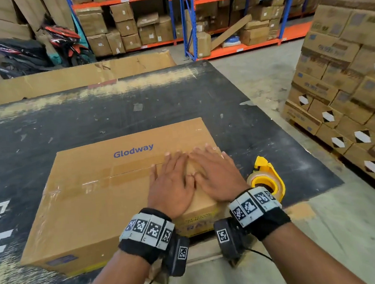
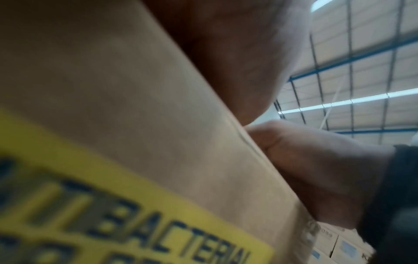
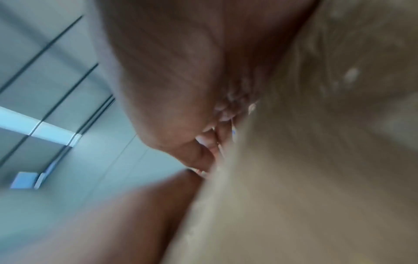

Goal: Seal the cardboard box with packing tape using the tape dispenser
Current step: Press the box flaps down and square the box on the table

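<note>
A brown cardboard box (image 1: 100, 194) printed "Glodway" lies on the dark table (image 1: 89, 118). A strip of clear tape (image 1: 121, 177) runs along its centre seam. My left hand (image 1: 171, 184) and right hand (image 1: 216, 175) lie flat side by side on the box's right end, fingers straight, pressing down on the taped seam. The yellow tape dispenser (image 1: 268, 177) sits on the table just right of the box, beside my right wrist. In the left wrist view the box side (image 2: 135, 125) with a yellow label fills the picture, under my palm (image 2: 237, 53). The right wrist view is blurred.
Stacked cartons (image 1: 347, 82) stand on a pallet to the right. Blue and orange shelving (image 1: 228, 20) full of boxes lines the back. A parked motorbike (image 1: 26, 51) is at the back left. A flat cardboard sheet (image 1: 74, 77) lies past the table's far edge.
</note>
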